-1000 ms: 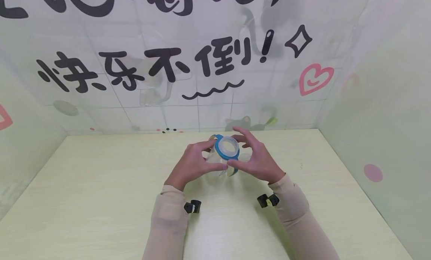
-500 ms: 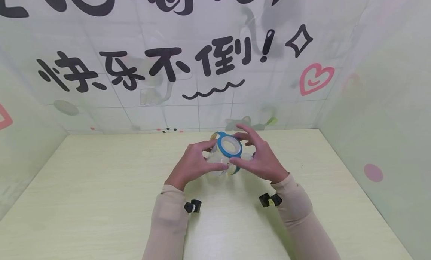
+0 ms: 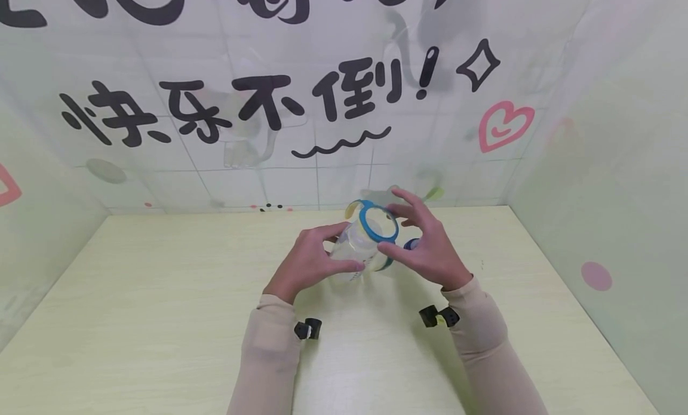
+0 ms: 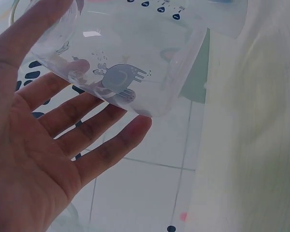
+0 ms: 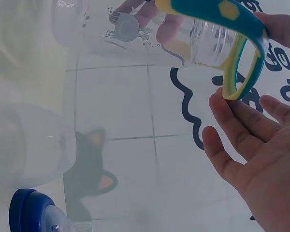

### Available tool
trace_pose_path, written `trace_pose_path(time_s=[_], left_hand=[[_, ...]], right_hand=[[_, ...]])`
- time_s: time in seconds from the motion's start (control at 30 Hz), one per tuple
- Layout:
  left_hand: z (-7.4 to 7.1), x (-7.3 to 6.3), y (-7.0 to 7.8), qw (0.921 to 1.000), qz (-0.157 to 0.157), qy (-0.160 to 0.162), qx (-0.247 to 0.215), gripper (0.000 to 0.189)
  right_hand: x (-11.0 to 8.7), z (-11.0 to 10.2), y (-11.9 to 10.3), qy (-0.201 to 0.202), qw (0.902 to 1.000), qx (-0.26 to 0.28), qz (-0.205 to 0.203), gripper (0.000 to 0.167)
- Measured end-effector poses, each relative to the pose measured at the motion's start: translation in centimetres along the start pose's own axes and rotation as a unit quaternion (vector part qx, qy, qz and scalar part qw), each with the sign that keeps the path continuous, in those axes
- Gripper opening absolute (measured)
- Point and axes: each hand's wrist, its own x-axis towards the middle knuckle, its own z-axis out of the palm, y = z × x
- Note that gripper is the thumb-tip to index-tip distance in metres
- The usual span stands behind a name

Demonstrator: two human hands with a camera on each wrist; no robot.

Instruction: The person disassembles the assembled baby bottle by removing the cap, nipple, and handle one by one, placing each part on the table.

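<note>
My left hand [image 3: 309, 260] grips a clear baby bottle [image 3: 348, 251], fingers and thumb around its body. Printed animals show on the bottle wall [image 4: 150, 53] in the left wrist view. The bottle leans, its mouth toward the upper right. At its threaded neck [image 5: 210, 43] is a blue-and-yellow handle ring [image 3: 367, 224] with two loops. My right hand [image 3: 427, 248] pinches this ring between thumb and fingers. Fingertips lie right at one loop [image 5: 253, 72] in the right wrist view.
Beyond the right hand, a translucent dome cap [image 5: 34, 145] and a blue collar with a clear nipple [image 5: 31, 210] are on the pale table [image 3: 161, 295]. A printed wall [image 3: 242, 188] stands behind the table, with side walls left and right.
My right hand has moved up and to the right with the handle ring, which now sits farther along the bottle's mouth end. The left hand and bottle body have stayed put.
</note>
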Motion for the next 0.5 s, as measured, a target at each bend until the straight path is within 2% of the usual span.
trace_pose_path(time_s=[0.33,0.5], left_hand=[[0.0,0.1,-0.2,1.0,0.001,0.004,0.002,0.062],[0.0,0.1,-0.2,1.0,0.0,0.005,-0.005,0.063]], right_hand=[[-0.1,-1.6,1.1,0.028,0.9992,-0.004,0.027,0.081],[-0.2,-2.2,2.0,0.028,0.9986,-0.019,0.042,0.079]])
